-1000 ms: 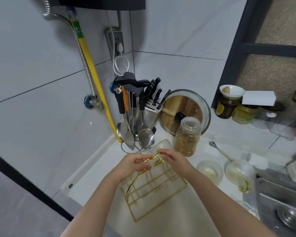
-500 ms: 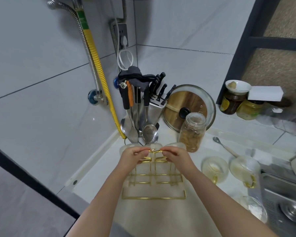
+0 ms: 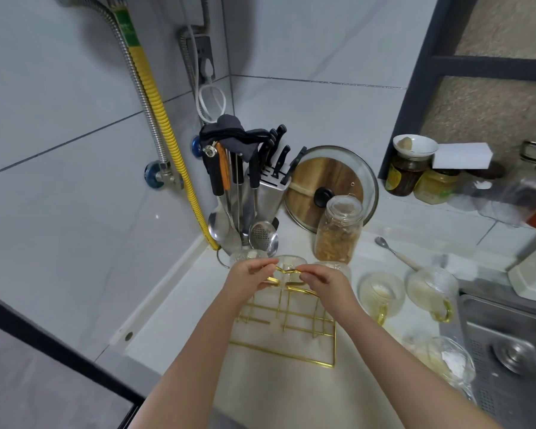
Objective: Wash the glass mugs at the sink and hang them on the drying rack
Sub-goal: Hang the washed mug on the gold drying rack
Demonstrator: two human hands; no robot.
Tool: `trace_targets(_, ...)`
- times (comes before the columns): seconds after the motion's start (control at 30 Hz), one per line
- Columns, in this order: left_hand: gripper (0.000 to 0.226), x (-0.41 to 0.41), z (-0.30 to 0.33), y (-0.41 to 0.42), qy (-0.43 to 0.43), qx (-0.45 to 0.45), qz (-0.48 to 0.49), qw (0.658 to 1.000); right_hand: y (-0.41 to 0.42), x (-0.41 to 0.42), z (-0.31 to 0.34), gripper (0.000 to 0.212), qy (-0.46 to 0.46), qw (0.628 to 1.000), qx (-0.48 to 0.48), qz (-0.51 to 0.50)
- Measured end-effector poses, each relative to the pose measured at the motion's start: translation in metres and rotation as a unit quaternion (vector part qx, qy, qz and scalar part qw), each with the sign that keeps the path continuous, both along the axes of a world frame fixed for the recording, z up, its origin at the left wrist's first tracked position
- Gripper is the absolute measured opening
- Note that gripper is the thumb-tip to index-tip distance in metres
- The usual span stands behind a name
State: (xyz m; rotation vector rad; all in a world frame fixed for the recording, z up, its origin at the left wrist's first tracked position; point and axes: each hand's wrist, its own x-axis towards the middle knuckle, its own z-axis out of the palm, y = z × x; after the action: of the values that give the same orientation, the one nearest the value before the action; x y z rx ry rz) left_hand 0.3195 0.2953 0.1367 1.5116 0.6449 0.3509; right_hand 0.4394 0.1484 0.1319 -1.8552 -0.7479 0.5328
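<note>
While the gold wire drying rack (image 3: 287, 329) stands at lower centre, its top is pinched by left hand (image 3: 248, 281) and right hand (image 3: 325, 283); jar labels at right are unreadable.

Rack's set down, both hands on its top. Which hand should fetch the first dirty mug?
Right. The right hand is nearer the glass mugs and the sink, which lie on its side; the left hand can steady the gold rack.

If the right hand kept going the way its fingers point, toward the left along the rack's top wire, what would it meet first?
Most likely the left hand, which pinches the same top wire of the gold drying rack just across from the right hand. Depth between them is hard to judge.
</note>
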Motion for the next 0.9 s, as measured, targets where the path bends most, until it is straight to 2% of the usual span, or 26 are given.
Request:
trace_targets(0.27, 0.016, -0.001, -0.004, -0.013, 0.001, 0.01, 0.048, 0.999, -0.009, -0.011, -0.004, 0.02, -0.046, 0.999, -0.004, -0.015)
trace_targets(0.33, 0.016, 0.001, -0.005, -0.017, 0.015, 0.043, 0.072, 0.996, -0.01, -0.013, -0.001, 0.022, -0.054, 0.998, -0.01, -0.006)
trace_targets(0.47, 0.034, 0.004, -0.005, -0.033, 0.062, 0.128, 0.153, 0.978, -0.025, -0.013, 0.004, 0.03, -0.084, 0.995, -0.046, 0.037)
trace_targets(0.63, 0.036, 0.003, 0.006, -0.069, 0.027, 0.248, 0.262, 0.932, -0.078, -0.006, 0.003, 0.032, -0.092, 0.994, -0.061, 0.022)
trace_targets(0.77, 0.042, 0.012, 0.017, -0.116, -0.029, 0.288, 0.229, 0.929, -0.136, 0.007, 0.001, 0.032, -0.094, 0.994, -0.052, 0.006)
trace_targets(0.9, 0.043, 0.033, 0.013, -0.175, -0.071, 0.27, 0.158, 0.947, -0.199, 0.028, -0.008, 0.033, -0.092, 0.993, -0.072, -0.03)
